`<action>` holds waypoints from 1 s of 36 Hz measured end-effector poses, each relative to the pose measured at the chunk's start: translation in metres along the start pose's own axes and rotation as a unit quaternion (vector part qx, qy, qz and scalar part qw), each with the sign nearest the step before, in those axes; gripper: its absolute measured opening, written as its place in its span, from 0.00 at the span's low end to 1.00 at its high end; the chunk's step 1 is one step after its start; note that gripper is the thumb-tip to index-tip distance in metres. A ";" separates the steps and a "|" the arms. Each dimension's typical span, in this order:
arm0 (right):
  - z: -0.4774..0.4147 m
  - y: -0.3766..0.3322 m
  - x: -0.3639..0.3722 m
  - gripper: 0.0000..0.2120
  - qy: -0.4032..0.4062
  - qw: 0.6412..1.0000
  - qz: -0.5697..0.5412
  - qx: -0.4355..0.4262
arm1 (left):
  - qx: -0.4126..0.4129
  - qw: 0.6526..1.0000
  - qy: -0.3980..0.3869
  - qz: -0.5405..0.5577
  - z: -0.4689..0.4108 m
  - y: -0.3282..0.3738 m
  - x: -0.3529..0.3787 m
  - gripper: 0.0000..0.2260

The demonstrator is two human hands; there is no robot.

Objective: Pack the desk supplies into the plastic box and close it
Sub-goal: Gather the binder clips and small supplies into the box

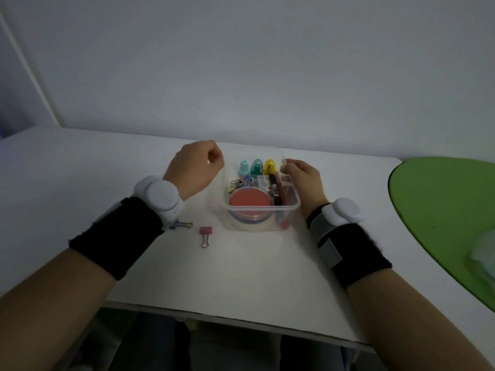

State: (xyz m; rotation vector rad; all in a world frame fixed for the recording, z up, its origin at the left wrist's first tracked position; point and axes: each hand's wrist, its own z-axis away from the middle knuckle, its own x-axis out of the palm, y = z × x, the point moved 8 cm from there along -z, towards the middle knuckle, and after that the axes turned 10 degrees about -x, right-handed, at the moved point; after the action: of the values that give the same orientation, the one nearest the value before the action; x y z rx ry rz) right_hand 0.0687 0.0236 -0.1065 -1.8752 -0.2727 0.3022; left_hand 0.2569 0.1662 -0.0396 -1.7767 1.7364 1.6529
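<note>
Both hands (194, 167) (301, 178) pinch the clear lid (227, 170) over the plastic box (262, 207); two binder clips (205, 236) on the counter (241, 277) could get shut out.

A clear plastic box (262, 207) sits on a white table (241, 271), its contents a small riot of colour: a round red case (249, 200) over a translucent pale roll of tape (250, 225), a red pen (280, 192) beside a black one (273, 186), and three small items in mint (243, 167), teal (256, 167) and yellow (269, 166) (their exact kind is hard to tell). A pink binder clip (205, 235) and a blue one (180, 225), both with silver handles, lie on the white surface. Black wristbands (117, 234) carry plain white devices (160, 196). A bright green surface (444, 210) curves in at the right against a pale grey wall (241, 62).
</note>
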 end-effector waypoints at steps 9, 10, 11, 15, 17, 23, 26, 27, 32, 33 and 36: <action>0.000 0.001 0.001 0.05 -0.001 1.000 0.005 -0.004 | -0.016 0.928 -0.362 -0.082 0.037 -0.049 0.022 0.10; 0.000 0.001 0.000 0.05 0.000 1.000 0.006 -0.007 | -0.023 0.920 -0.381 -0.085 0.039 -0.053 0.022 0.11; 0.000 0.000 0.000 0.04 0.001 1.000 0.008 -0.008 | -0.028 0.914 -0.395 -0.091 0.042 -0.057 0.021 0.12; 0.001 0.000 0.001 0.07 0.000 1.000 0.010 -0.001 | -0.033 0.897 -0.422 -0.132 0.047 -0.071 0.012 0.14; 0.002 0.000 0.000 0.07 0.000 1.000 0.011 0.000 | -0.034 0.893 -0.428 -0.132 0.049 -0.076 0.011 0.13; 0.004 -0.003 0.000 0.06 0.003 1.000 0.017 -0.006 | -0.027 0.901 -0.414 -0.125 0.045 -0.075 0.012 0.09; 0.004 -0.001 -0.001 0.05 0.003 1.000 0.021 0.001 | -0.032 0.908 -0.398 -0.126 0.040 -0.077 0.013 0.09; 0.003 -0.001 -0.001 0.06 0.001 1.000 0.021 0.002 | -0.035 0.913 -0.388 -0.122 0.038 -0.078 0.013 0.09; 0.002 0.000 0.000 0.06 -0.002 1.000 0.018 -0.001 | -0.038 0.957 -0.283 -0.056 0.021 -0.067 0.004 0.07; 0.003 0.000 0.001 0.07 -0.004 1.000 0.018 -0.002 | -0.042 0.967 -0.249 -0.036 0.016 -0.064 -0.001 0.07; 0.002 -0.001 0.001 0.07 -0.007 1.000 0.021 -0.007 | -0.036 0.993 -0.110 0.017 0.000 -0.047 -0.020 0.07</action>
State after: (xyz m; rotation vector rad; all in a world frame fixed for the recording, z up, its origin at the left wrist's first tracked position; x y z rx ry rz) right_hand 0.0692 0.0261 -0.1057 -1.8943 -0.2449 0.3429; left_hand 0.2995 0.1930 -0.0505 -1.5326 1.6384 1.8666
